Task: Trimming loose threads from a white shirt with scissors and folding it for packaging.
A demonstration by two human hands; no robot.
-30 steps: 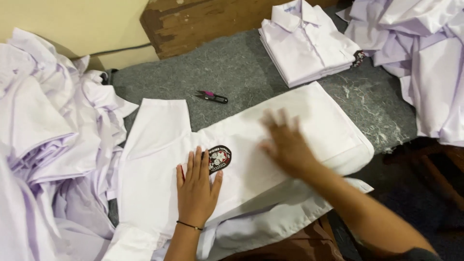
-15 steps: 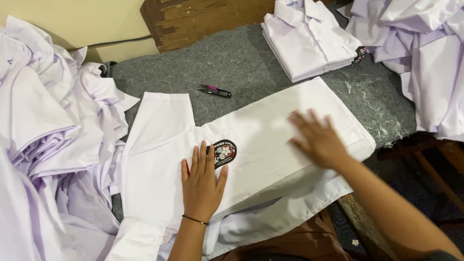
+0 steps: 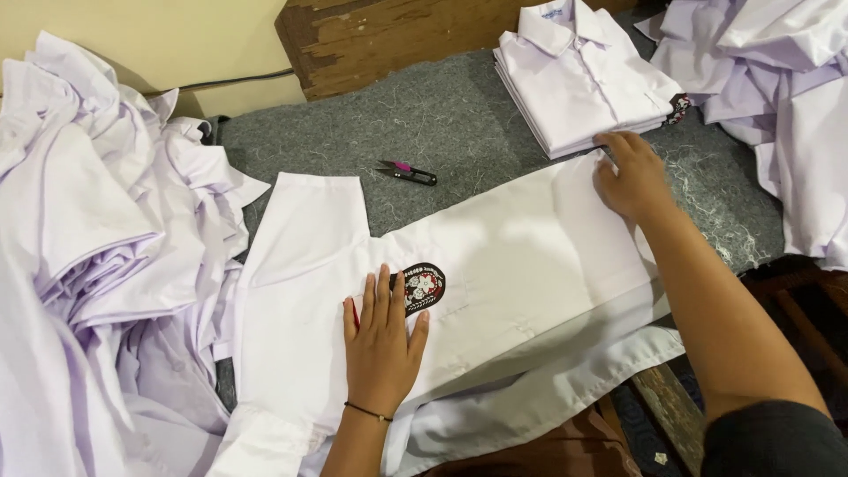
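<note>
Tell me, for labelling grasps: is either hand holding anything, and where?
Nothing gripped. Left hand lies flat on the shirt beside its badge; right hand presses its far edge.

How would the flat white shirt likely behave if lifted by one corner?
The shirt would probably flop and unfold: its thin cloth creases under both hands. It is likely light. The felt table looks rough, so it may drag, not slide.
</note>
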